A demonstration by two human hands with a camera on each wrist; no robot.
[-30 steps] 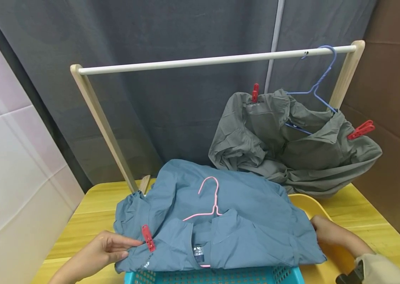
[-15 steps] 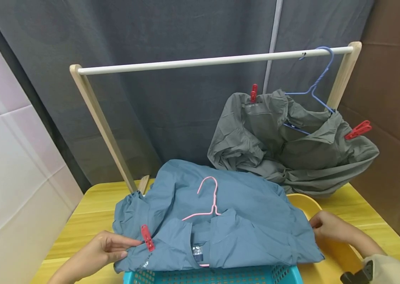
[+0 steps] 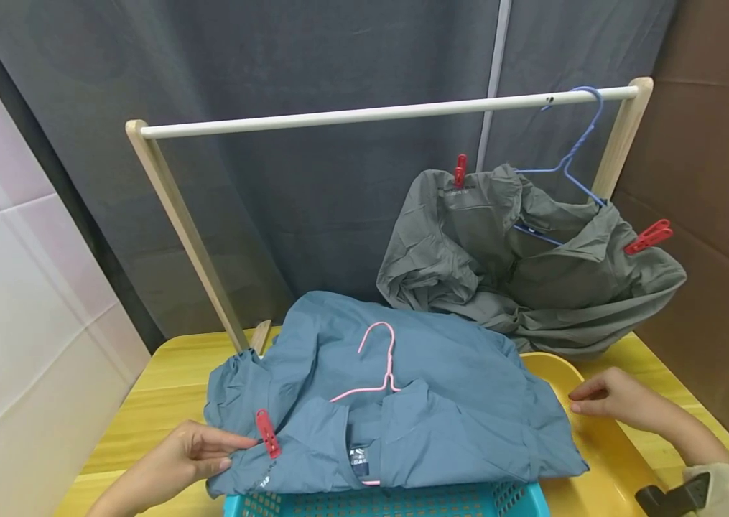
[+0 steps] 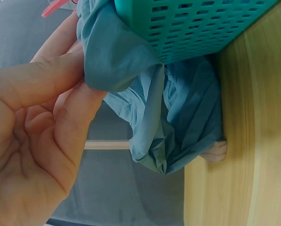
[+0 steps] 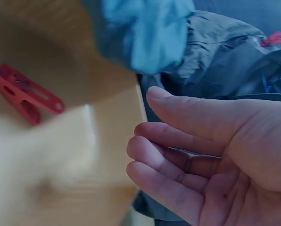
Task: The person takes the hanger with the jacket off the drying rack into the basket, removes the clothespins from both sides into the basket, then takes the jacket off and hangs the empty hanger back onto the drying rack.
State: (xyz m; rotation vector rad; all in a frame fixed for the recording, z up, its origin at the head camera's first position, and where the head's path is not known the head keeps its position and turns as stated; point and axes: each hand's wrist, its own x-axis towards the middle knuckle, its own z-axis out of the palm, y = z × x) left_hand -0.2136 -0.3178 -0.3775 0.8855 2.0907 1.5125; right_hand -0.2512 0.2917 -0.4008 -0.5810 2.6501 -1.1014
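Observation:
A blue collared jacket [image 3: 467,431] lies spread over a teal basket [image 3: 528,501], with a pink hanger [image 3: 390,366] inside and its hook sticking up. One red clothespin [image 3: 268,434] is clipped on the jacket's left shoulder. Right beside that clip, my left hand [image 3: 186,456] pinches the fabric between thumb and fingers, which the left wrist view shows from below. My right hand [image 3: 623,402] is apart from the jacket, over the edge of a yellow tub [image 3: 603,452], fingers relaxed and holding nothing. Inside that tub the right wrist view shows a loose red clothespin [image 5: 27,94].
Behind stands a rack with a white rail [image 3: 351,116] and wooden legs. At its right end a grey jacket [image 3: 551,280] hangs from a blue hanger [image 3: 574,151], with red clothespins on both shoulders. Everything stands on a yellow wood-grain table [image 3: 189,359].
My right hand has drawn back from the jacket's right side, outward to the right and slightly up. The left hand keeps its hold on the left shoulder.

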